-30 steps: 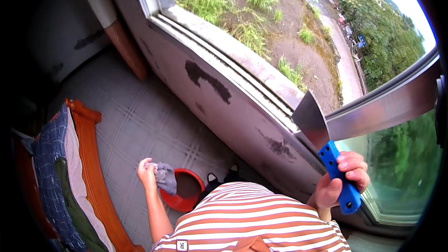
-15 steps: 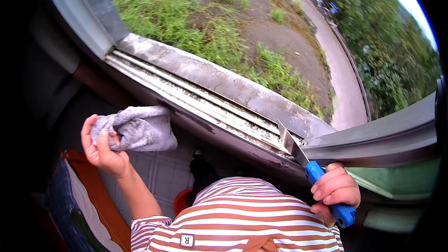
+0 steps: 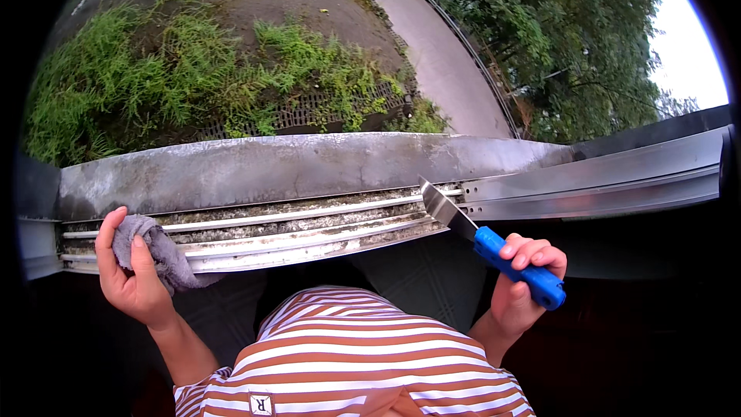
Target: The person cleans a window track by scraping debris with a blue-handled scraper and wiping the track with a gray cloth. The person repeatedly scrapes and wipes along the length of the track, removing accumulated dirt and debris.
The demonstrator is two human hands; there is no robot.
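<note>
In my left hand (image 3: 135, 282) I grip a bunched grey-purple cloth (image 3: 166, 259), which hangs over the left part of the dirty window track (image 3: 309, 233). My fingers close around the cloth's left side. My right hand (image 3: 529, 274) is wrapped round the blue handle of a scraper (image 3: 450, 210). Its flat metal blade points up and left, with the tip over the right part of the track near the metal frame. Whether the blade touches the track I cannot tell. Dark grime lies in the grooves between the white rails.
Beyond the track runs a stained concrete ledge (image 3: 309, 162). The metal window frame (image 3: 602, 185) stands at the right. Outside, below, are grass, bare soil, a paved path (image 3: 455, 69) and trees (image 3: 571, 46).
My view has turned, so the track now runs nearly level. The cloth has come from beside the sill to over the track's left part. Both hands keep their holds.
</note>
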